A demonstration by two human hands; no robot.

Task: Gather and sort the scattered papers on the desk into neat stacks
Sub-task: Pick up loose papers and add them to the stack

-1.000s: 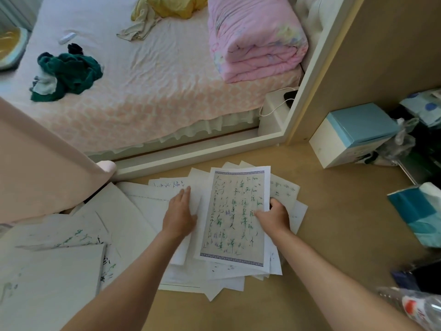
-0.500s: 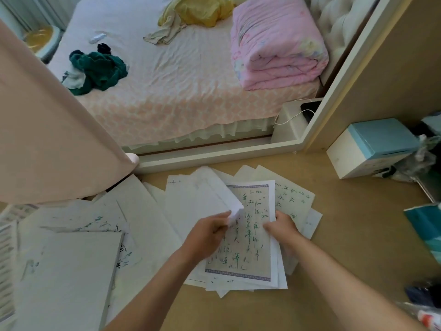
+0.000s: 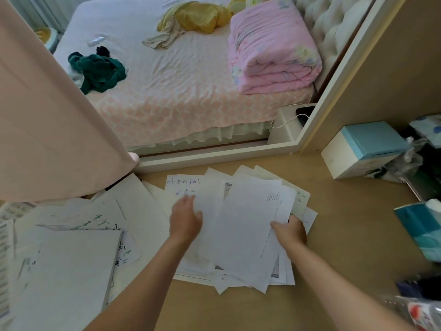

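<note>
Papers [image 3: 205, 254] lie fanned on the desk [image 3: 346, 235]. Left hand [image 3: 186, 220] rests flat on them, fingers loose; right hand [image 3: 290, 231] pinches the top sheet's [image 3: 248, 225] edge. Square the edges before lifting.

Papers [image 3: 248, 225] matt white; desk [image 3: 346, 235] smooth pale wood; quilt [image 3: 272, 44] soft cloth

A home bedroom is indicated: a bed [image 3: 171, 91] with a folded pink quilt [image 3: 272, 48] and scattered clothes [image 3: 97, 70] is seen beyond a wooden desk [image 3: 346, 235].
</note>
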